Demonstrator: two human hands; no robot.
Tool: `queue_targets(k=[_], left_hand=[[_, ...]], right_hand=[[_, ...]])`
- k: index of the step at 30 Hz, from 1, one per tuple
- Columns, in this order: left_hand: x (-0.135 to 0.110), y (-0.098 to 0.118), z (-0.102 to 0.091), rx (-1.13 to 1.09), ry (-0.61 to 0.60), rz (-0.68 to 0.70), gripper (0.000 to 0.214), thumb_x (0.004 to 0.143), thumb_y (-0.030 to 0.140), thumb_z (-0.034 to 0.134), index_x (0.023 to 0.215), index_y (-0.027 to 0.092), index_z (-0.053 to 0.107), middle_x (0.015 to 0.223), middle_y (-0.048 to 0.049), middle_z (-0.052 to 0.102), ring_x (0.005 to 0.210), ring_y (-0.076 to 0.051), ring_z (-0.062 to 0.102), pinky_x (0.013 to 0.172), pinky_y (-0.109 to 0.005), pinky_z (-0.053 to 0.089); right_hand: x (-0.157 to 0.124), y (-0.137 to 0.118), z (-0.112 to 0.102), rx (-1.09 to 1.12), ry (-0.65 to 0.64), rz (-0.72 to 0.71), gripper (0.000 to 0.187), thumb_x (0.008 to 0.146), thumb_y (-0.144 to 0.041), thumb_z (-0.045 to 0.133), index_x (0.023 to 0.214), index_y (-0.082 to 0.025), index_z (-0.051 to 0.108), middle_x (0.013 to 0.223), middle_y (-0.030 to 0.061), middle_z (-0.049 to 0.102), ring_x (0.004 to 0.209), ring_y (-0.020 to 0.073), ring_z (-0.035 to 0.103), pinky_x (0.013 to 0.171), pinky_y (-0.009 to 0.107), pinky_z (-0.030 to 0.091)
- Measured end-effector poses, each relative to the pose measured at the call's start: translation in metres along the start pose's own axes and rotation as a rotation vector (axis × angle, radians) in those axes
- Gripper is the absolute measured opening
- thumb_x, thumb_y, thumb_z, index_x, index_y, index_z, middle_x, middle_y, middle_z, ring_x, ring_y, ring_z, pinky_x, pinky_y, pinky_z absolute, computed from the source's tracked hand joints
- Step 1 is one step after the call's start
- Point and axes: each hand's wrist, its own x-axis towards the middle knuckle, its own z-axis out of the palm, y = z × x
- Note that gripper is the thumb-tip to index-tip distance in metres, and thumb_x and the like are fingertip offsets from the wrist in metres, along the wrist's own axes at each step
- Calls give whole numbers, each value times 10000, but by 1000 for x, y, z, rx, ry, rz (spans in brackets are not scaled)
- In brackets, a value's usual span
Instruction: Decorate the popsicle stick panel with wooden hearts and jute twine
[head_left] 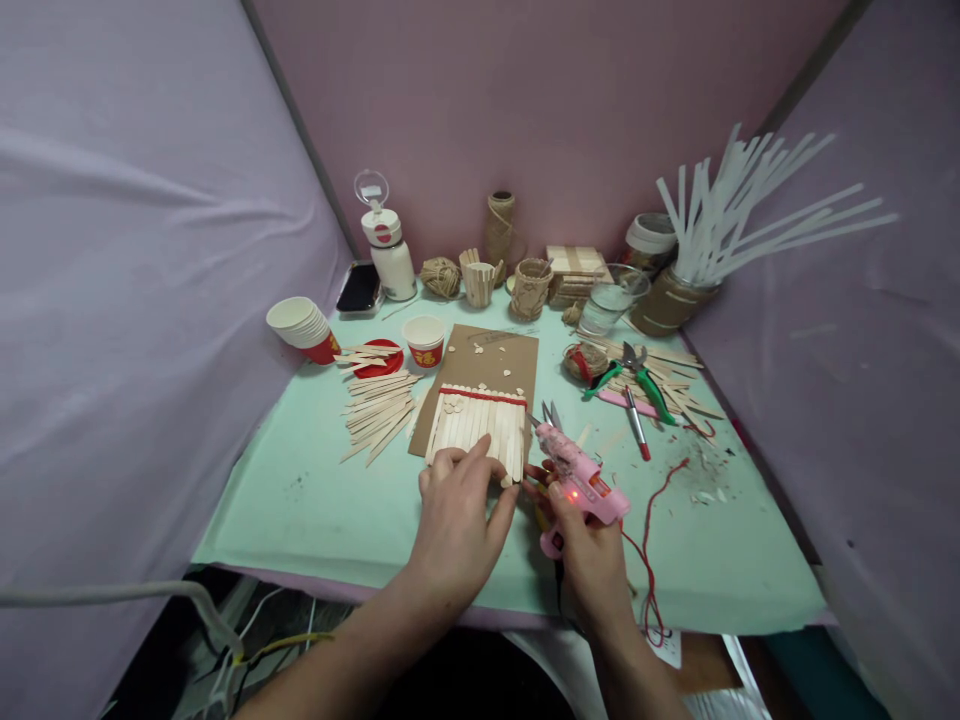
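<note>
A panel of craft sticks lies side by side on a brown cardboard sheet, with red yarn across its upper part. My left hand is closed at the panel's lower edge, with thumb and forefinger by a small wooden piece at the lower right corner. In my right hand is a pink hot glue gun, its nozzle pointing up and left near the panel's right edge. Scissors lie partly hidden beneath the gun. Small wood bits rest on the panel and cardboard.
Loose craft sticks and a red lid are on the left, near paper cups. Green-handled pruners, a marker and twine lie right. White glue sticks fan out behind. Red yarn trails off the front edge.
</note>
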Motion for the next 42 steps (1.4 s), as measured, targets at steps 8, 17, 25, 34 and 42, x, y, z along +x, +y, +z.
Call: queue_targets(k=[8,17,25,34,42], left_hand=[[-4,3,4,-38,-16,41,41,875,224,592,914,216,600,1344,-67,597,1067,-301,504,866,-496,380],[-1,7,4,-62,-56,51,31,879,239,590,895,215,600,1355,-49,594,1087,-299,499,878,-492,384],[-5,1,5,-123,0,80,37,863,230,613,892,212,601,1360,-50,595,1085,-290,494,893,-481,381],[-7,-7,1,-139,43,73,37,861,230,613,891,221,594,1352,-43,602,1079,-288,496,883,-469,380],[3,-27,-10,-65,158,-22,52,877,241,584,925,225,596,1354,-70,597,1118,-288,496,896,-477,379]], right_hand=[[-1,1,-1,27,-1,-1,393,801,-482,701,1082,-206,708,1013,73,741,485,76,510,391,192,348],[-2,5,-3,41,-7,-8,392,797,-466,714,1104,-223,710,971,50,734,475,49,464,410,184,353],[-3,3,-2,26,-5,-13,399,802,-475,709,1118,-232,711,1022,57,731,504,58,497,417,184,359],[-3,6,-3,-39,20,-40,456,798,-482,702,1164,-211,687,1083,88,732,809,209,688,555,262,511],[-7,8,1,-34,35,-78,543,772,-509,714,1221,-211,649,1035,85,746,957,266,689,686,339,572]])
